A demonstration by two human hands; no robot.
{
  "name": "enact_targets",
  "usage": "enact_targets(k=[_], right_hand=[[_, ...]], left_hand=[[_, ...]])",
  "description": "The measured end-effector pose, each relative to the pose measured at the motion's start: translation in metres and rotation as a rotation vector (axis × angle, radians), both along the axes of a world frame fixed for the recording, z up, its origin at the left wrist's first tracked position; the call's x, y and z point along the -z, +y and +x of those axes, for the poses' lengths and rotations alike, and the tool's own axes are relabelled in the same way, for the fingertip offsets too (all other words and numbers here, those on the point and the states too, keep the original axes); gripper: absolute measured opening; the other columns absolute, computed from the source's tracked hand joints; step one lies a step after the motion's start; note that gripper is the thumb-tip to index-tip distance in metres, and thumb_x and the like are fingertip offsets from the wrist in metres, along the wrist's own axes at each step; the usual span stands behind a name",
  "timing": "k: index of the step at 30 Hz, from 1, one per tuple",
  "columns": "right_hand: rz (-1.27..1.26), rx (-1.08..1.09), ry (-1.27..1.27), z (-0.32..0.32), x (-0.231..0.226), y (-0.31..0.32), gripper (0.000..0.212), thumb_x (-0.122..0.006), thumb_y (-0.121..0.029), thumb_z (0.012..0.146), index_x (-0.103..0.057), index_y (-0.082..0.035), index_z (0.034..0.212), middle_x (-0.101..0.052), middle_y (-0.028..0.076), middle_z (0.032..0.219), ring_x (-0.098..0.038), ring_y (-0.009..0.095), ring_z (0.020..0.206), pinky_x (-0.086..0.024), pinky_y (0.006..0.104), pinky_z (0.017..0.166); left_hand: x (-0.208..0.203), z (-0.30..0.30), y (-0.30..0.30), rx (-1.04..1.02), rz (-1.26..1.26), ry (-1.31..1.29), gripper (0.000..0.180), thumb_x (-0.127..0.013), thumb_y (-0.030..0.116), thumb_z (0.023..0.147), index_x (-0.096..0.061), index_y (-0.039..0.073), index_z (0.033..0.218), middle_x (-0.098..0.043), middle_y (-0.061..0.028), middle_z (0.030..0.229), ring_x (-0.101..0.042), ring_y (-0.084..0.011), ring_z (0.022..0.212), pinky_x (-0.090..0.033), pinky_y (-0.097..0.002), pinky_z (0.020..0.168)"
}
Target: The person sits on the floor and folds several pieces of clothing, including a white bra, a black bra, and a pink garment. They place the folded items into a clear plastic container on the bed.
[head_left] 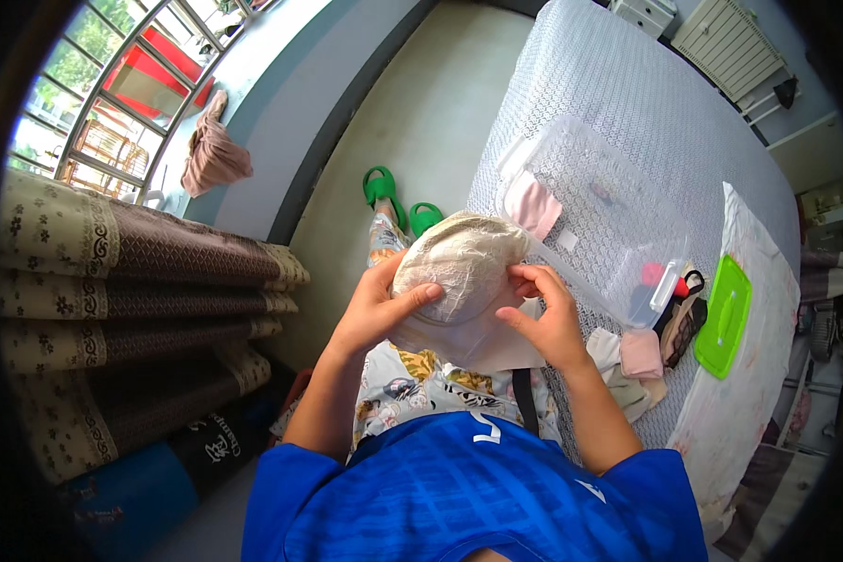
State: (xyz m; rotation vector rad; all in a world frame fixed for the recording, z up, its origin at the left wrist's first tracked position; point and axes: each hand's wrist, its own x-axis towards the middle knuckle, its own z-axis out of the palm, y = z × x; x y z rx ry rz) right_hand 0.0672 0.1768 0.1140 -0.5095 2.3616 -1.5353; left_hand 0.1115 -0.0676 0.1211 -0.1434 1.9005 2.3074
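A cream, lacy bra [464,258] with rounded, moulded cups is held up over my lap, its cups nested or folded together. My left hand [375,304] closes on its left edge, the thumb lying across the front of the cup. My right hand [551,323] is at its right edge, fingers curled with their tips against the fabric and the thumb lower down. Pale, thin fabric [492,345] hangs below the cups; I cannot tell whether it belongs to the bra.
On the bed [557,66] to the right lies a clear plastic box [618,178] with pink cloth [534,204] in it. Small folded garments [641,354], a dark lacy garment [684,328] and a green lid [724,317] lie nearby. Patterned curtains [150,281] hang at left.
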Motion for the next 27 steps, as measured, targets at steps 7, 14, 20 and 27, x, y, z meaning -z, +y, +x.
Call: enact_targets(k=[7, 14, 20, 27], right_hand=[[0.159, -0.165, 0.516, 0.015, -0.006, -0.021, 0.081, -0.080, -0.017, 0.067, -0.040, -0.009, 0.138, -0.030, 0.019, 0.145, -0.036, 0.037, 0.131, -0.035, 0.0425, 0.105], [-0.064, -0.243, 0.436, 0.012, 0.001, -0.036, 0.095, -0.077, -0.011, 0.066, -0.027, -0.010, 0.146, -0.020, 0.024, 0.150, -0.026, 0.041, 0.136, -0.030, 0.0460, 0.109], [-0.266, -0.191, 0.167, 0.011, -0.007, -0.040, 0.110, -0.081, -0.026, 0.070, -0.007, 0.001, 0.147, -0.021, 0.022, 0.149, -0.027, 0.034, 0.137, -0.029, 0.0410, 0.109], [-0.260, -0.149, 0.255, 0.008, -0.015, -0.055, 0.095, -0.072, -0.005, 0.068, -0.017, -0.001, 0.144, -0.027, 0.022, 0.145, -0.028, 0.036, 0.136, -0.024, 0.0429, 0.110]], left_hand=[[-0.003, -0.004, 0.002, -0.139, 0.231, -0.071, 0.052, -0.069, 0.021, 0.085, -0.050, -0.004, 0.126, -0.061, -0.0105, 0.112, -0.058, -0.0150, 0.100, -0.047, -0.0284, 0.086], [-0.002, -0.004, 0.000, 0.144, 0.249, 0.079, 0.082, -0.078, 0.034, 0.076, -0.038, -0.004, 0.138, -0.051, -0.0133, 0.130, -0.045, -0.0206, 0.123, -0.035, -0.0336, 0.102], [-0.012, -0.002, 0.017, 0.146, -0.373, 0.506, 0.114, -0.087, 0.044, 0.056, -0.029, 0.000, 0.144, -0.047, -0.0152, 0.122, -0.047, -0.0260, 0.112, -0.036, -0.0377, 0.099], [-0.035, -0.012, 0.051, -0.332, -0.633, 0.631, 0.061, -0.075, 0.011, 0.066, -0.058, 0.007, 0.125, -0.050, -0.0138, 0.110, -0.053, -0.0278, 0.101, -0.046, -0.0354, 0.086]])
